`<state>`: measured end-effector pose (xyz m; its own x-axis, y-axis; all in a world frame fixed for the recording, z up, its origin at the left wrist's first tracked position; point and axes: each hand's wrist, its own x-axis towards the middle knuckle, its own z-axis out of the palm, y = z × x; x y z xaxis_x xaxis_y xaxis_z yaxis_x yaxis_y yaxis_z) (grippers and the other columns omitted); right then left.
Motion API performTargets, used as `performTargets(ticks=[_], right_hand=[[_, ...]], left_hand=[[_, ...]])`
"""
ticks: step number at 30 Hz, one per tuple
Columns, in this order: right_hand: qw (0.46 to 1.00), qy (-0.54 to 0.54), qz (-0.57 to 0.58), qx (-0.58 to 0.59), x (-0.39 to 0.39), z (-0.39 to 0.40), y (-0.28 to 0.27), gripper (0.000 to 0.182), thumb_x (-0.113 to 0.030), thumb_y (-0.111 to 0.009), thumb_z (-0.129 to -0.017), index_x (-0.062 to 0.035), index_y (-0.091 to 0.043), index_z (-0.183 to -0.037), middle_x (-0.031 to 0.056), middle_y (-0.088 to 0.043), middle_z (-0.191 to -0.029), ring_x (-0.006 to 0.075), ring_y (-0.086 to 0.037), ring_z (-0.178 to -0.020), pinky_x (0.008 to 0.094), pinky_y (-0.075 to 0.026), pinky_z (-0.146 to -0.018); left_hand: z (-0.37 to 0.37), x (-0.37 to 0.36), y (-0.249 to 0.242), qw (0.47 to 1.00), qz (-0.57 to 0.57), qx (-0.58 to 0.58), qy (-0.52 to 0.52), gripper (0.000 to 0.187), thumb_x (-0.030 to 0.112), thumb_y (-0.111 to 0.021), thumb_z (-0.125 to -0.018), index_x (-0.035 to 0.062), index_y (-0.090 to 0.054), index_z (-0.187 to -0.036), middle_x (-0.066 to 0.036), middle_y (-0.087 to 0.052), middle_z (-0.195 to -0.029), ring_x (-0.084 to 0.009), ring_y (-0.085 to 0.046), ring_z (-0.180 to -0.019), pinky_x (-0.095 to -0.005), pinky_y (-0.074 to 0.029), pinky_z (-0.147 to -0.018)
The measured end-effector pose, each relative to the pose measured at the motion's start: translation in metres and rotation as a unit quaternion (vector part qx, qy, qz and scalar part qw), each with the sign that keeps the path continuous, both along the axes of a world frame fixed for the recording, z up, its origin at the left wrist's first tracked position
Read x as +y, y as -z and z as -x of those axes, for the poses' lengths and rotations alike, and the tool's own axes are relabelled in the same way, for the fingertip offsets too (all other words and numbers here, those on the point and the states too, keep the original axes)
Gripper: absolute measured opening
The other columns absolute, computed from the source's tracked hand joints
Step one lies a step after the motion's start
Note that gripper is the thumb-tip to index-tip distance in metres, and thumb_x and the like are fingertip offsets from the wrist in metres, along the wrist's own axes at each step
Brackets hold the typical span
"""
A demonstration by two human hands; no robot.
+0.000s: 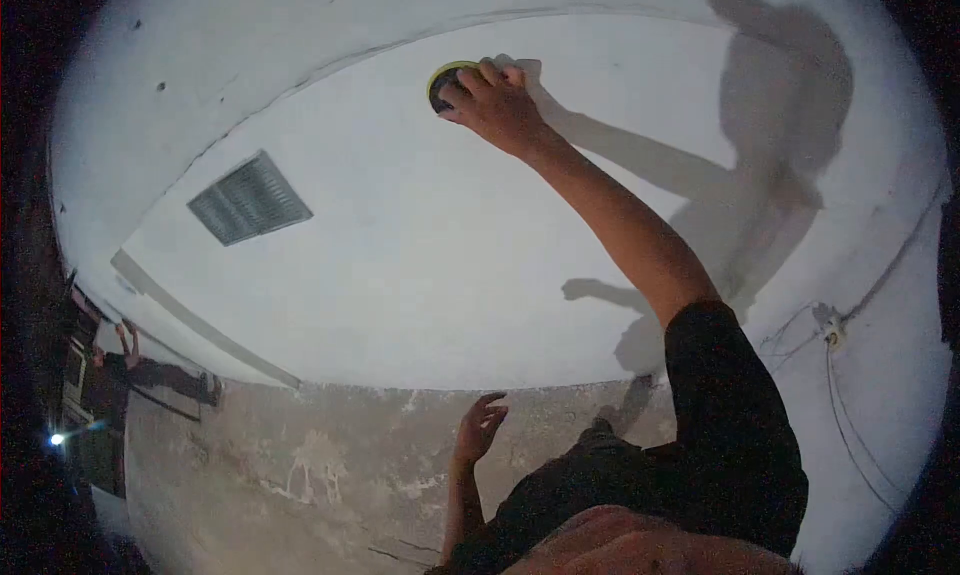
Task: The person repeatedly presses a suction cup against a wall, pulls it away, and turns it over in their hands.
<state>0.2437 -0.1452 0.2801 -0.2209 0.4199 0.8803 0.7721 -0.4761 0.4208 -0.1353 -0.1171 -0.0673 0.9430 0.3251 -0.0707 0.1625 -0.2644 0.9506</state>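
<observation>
My right hand [492,103] is up against the white wall [400,225], its fingers wrapped over a round black pad with a yellow rim [436,79]. The pad appears to lie against the wall surface; its underside is hidden. Low in the view, my left hand [482,427] hangs away from the wall with loosely bent fingers and nothing visible in it. Shadows of my arm and head fall on the wall to the right.
A grey vent grille [250,197] sits in the wall at left. Cables hang from a fixture [833,330] at right. The stained grey surface [330,455] lies below the white area. At far left are a bright light [56,439] and what looks like another person [130,360].
</observation>
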Motion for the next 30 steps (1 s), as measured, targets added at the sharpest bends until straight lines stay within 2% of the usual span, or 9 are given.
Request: performTargets(ticks=[4,5,7,9,14,16,22,26,30], right_hand=[[0.963,0.154,-0.035,0.220,-0.098,-0.049,0.000,0.045,-0.049,-0.070,-0.076,-0.0133,-0.070,-0.104,0.0133,-0.066,-0.111,0.0319,-0.057,-0.108,0.0545,-0.043,-0.088],[0.962,0.163,-0.137,0.170,-0.146,-0.121,0.040,0.029,-0.023,-0.070,-0.081,-0.0089,-0.067,-0.105,0.0097,-0.063,-0.110,0.0293,-0.055,-0.110,0.0471,-0.037,-0.099],[0.953,0.251,-0.172,0.017,-0.272,-0.261,0.095,0.028,-0.021,-0.073,-0.085,-0.0048,-0.065,-0.107,0.0077,-0.063,-0.117,0.0248,-0.056,-0.111,0.0402,-0.044,-0.097],[0.913,-0.034,-0.315,0.256,-0.289,-0.188,0.075,0.040,-0.035,-0.070,-0.089,-0.0010,-0.062,-0.108,0.0131,-0.063,-0.110,0.0249,-0.062,-0.099,0.0396,-0.052,-0.085],[0.886,0.322,-0.333,-0.029,-0.216,-0.175,0.073,0.056,-0.052,-0.064,-0.088,0.0021,-0.061,-0.101,0.0176,-0.062,-0.100,0.0331,-0.063,-0.090,0.0445,-0.053,-0.079],[0.897,0.003,-0.422,0.131,-0.137,-0.092,0.047,0.042,-0.037,-0.069,-0.087,-0.0032,-0.062,-0.111,0.0200,-0.061,-0.108,0.0376,-0.057,-0.103,0.0555,-0.043,-0.089],[0.958,0.277,-0.065,0.043,-0.080,-0.057,0.089,0.042,-0.042,-0.062,-0.089,-0.0075,-0.061,-0.114,0.0205,-0.060,-0.112,0.0418,-0.049,-0.115,0.0539,-0.036,-0.096],[0.933,0.059,-0.278,0.223,-0.199,-0.151,0.103,0.048,-0.033,-0.060,-0.093,-0.0031,-0.053,-0.130,0.0197,-0.059,-0.120,0.0357,-0.058,-0.109,0.0517,-0.045,-0.093],[0.797,0.474,-0.363,0.093,-0.231,-0.239,0.155,0.049,-0.027,-0.061,-0.090,0.0023,-0.050,-0.127,0.0223,-0.058,-0.118,0.0377,-0.059,-0.102,0.0556,-0.046,-0.089]], left_hand=[[0.011,0.004,0.004,1.000,-0.018,-0.015,-0.016,0.034,0.024,-0.064,-0.095,0.0073,-0.058,-0.125,-0.012,-0.066,-0.117,-0.0243,-0.066,-0.104,-0.0405,-0.053,-0.089],[0.020,0.006,0.007,0.999,-0.018,-0.014,-0.034,0.034,0.023,-0.063,-0.095,0.0077,-0.059,-0.125,-0.012,-0.066,-0.117,-0.0240,-0.067,-0.103,-0.0405,-0.053,-0.089],[0.038,0.014,0.013,0.997,0.004,-0.002,-0.075,0.034,0.023,-0.063,-0.095,0.0077,-0.059,-0.125,-0.011,-0.066,-0.117,-0.0243,-0.066,-0.103,-0.0408,-0.053,-0.089],[0.056,0.030,0.031,0.994,0.023,-0.001,-0.107,0.033,0.023,-0.062,-0.096,0.0079,-0.059,-0.125,-0.012,-0.065,-0.118,-0.0261,-0.065,-0.105,-0.0422,-0.053,-0.089],[0.066,0.032,0.027,0.988,0.041,0.027,-0.144,0.032,0.024,-0.061,-0.096,0.0085,-0.059,-0.125,-0.012,-0.065,-0.119,-0.0272,-0.064,-0.108,-0.0430,-0.052,-0.091],[0.057,0.033,0.020,0.993,0.051,0.009,-0.105,0.032,0.024,-0.061,-0.096,0.0087,-0.059,-0.125,-0.012,-0.063,-0.121,-0.0271,-0.064,-0.108,-0.0443,-0.051,-0.093],[0.031,0.025,0.007,0.998,-0.016,-0.032,-0.058,0.030,0.014,-0.064,-0.094,0.0075,-0.059,-0.123,-0.010,-0.063,-0.122,-0.0215,-0.065,-0.104,-0.0366,-0.053,-0.090],[0.052,0.026,0.019,0.993,0.007,-0.064,-0.103,0.030,0.013,-0.063,-0.094,0.0074,-0.059,-0.123,-0.010,-0.064,-0.121,-0.0221,-0.065,-0.105,-0.0376,-0.054,-0.089],[0.075,0.013,0.038,0.979,0.102,-0.026,-0.175,0.034,0.024,-0.063,-0.095,0.0074,-0.059,-0.125,-0.010,-0.064,-0.122,-0.0263,-0.064,-0.109,-0.0435,-0.052,-0.090]])
